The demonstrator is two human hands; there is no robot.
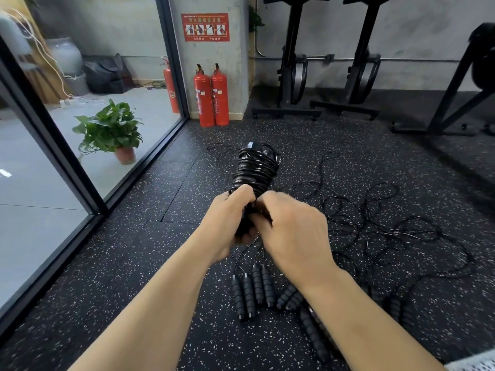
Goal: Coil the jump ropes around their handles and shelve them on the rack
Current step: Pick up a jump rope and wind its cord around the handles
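A black jump rope (254, 170) is wound in many turns around its handles and stands upright in front of me. My left hand (230, 220) grips the lower part of the handles. My right hand (292, 231) is curled against the same bundle just below the coils, pinching it. On the speckled floor below lie several black ribbed handles (254, 290) side by side. Their thin black cords (375, 223) sprawl in loose loops to the right. No rack is in view.
Two red fire extinguishers (211, 97) stand against a concrete pillar ahead. A glass wall (80, 156) runs along the left, with a potted plant (112, 129) behind it. Black exercise machines (321, 76) stand at the back right.
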